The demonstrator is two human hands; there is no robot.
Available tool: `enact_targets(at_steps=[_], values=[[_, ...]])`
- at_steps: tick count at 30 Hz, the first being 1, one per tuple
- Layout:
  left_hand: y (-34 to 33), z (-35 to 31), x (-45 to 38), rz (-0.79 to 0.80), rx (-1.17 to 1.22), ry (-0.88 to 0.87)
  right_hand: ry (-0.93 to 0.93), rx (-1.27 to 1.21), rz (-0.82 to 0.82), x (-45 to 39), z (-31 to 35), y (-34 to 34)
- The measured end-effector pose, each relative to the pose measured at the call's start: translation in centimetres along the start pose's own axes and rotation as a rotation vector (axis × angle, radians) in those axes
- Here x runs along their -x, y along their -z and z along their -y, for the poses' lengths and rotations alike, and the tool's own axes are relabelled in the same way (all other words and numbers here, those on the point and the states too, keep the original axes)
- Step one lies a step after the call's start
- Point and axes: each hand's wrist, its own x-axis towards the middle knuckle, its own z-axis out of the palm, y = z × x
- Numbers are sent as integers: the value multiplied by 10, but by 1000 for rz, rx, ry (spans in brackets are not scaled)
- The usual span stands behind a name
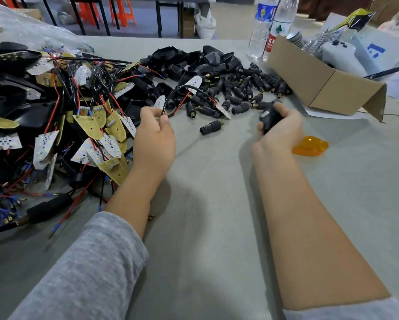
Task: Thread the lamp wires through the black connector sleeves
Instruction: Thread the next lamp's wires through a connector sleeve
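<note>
A big table with a grey-green cloth top [212, 227] holds a heap of small black plastic sleeves [240, 88], a tangle of red and black wires [55, 125], a brown cardboard box [321, 88] and an orange see-through plastic piece [310, 146].

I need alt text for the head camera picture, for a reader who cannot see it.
A person's left hand pinches red and black lamp wires while the right hand grips a black connector sleeve. More sleeves and wired LED boards are heaped on the grey table.
</note>
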Motion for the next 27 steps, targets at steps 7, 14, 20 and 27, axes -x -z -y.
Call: enact_targets(at_steps=[7, 14, 20, 27], values=[[4, -2, 4, 25, 93, -73, 518, 398, 418, 39, -32, -13], [3, -3, -6, -22, 244, 98, 350, 557, 916, 61, -60, -16], [6, -7, -1, 121, 323, 85, 368, 693, 1023, 61, -64, -16], [6, -9, 1, 90, 355, 75, 100, 473, 874, 52, -57, -17]])
